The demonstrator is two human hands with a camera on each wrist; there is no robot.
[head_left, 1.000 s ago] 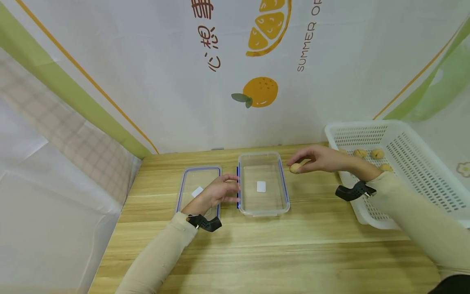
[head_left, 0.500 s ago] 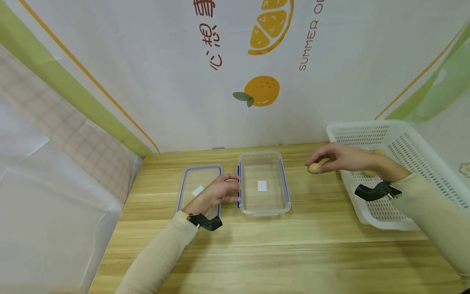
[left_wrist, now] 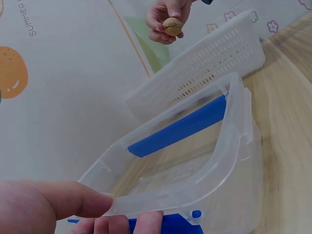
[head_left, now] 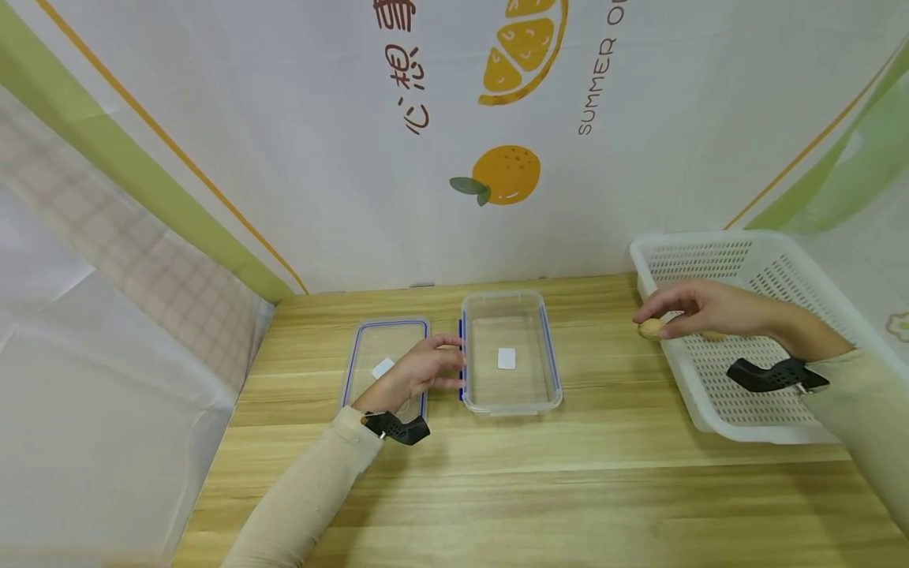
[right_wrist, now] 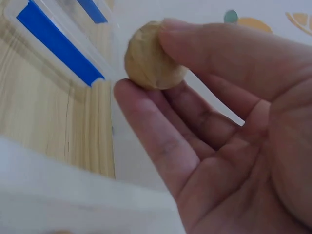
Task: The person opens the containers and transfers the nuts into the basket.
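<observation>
My right hand [head_left: 703,308] pinches a whole walnut [right_wrist: 151,58] between thumb and fingertips, held over the near-left rim of a white basket [head_left: 696,394]. In the left wrist view, that walnut shows in front of the basket's upper edge. My left hand [head_left: 426,367] rests with loosely extended fingers against the left side of a clear plastic container [head_left: 507,409]. Its thumb [left_wrist: 90,199] lies at the container's rim, and the fingertips touch the blue latch [left_wrist: 175,225]. No walnut shows inside the container, which has a white label on its bottom.
A clear lid [head_left: 387,323] with a blue seal lies left of the container, partly under my left forearm. Inside the basket, a walnut [head_left: 713,336] shows below my right hand. A printed white curtain [head_left: 341,197] hangs along the table's [head_left: 525,489] back edge.
My right hand has carried the walnut rightward from beside the container to the basket's rim. The left hand has stayed at the container's side.
</observation>
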